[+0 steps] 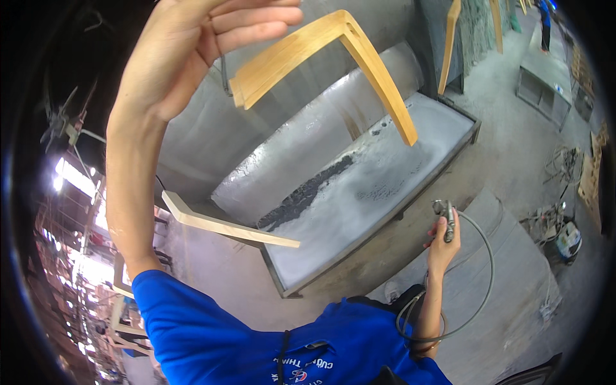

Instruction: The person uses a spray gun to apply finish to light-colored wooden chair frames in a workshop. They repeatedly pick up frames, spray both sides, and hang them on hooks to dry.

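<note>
My left hand [192, 48] is raised at the upper left, its fingers stretched out and partly cut off by the upper edge. Just beyond them is an angled, yellowish wooden furniture part [308, 37], in the air before a grey metal wall; I cannot tell whether the fingertips touch it. At the right, my right hand [444, 247] is closed around a metal spray gun [448, 221]. A grey hose [490, 269] loops from the gun down around my right forearm. A paler angled wooden part [221, 226] hangs lower, to the left.
Below the wall lies a metal-framed trough [375, 256] with whitish liquid or foam and dark patches. More wooden parts [450, 45] hang at the upper right. A person [545, 29] stands far off near a metal table [545, 80]. Equipment [564, 237] sits on the floor at the right.
</note>
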